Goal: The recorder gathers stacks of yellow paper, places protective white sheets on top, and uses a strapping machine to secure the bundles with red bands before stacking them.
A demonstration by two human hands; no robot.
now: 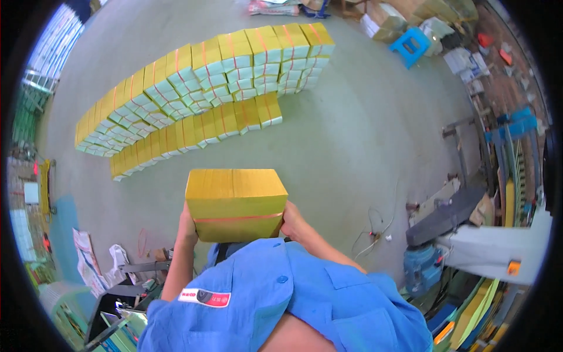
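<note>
Between my palms, in front of my waist, is a strapped gold-yellow bundle [237, 204], block-shaped like stacked paper, with a thin red band around it. My left hand [187, 225] grips its left side, fingers mostly hidden behind the edge. On the opposite side, my right hand [292, 220] presses against the lower right edge, also partly hidden. Ahead on the floor runs a long curved stack of similar bundles [236, 48], several layers high, with pale sides and red bands. Nearer to me lies a lower row of the same bundles [205, 127].
A grey concrete floor [352, 141] surrounds the rows. At far right stand a blue stool [410, 46] and cartons [382, 22]. A machine with a white arm [492, 252] is at my right, near loose cables [373, 236]. Dark equipment [111, 311] sits at lower left.
</note>
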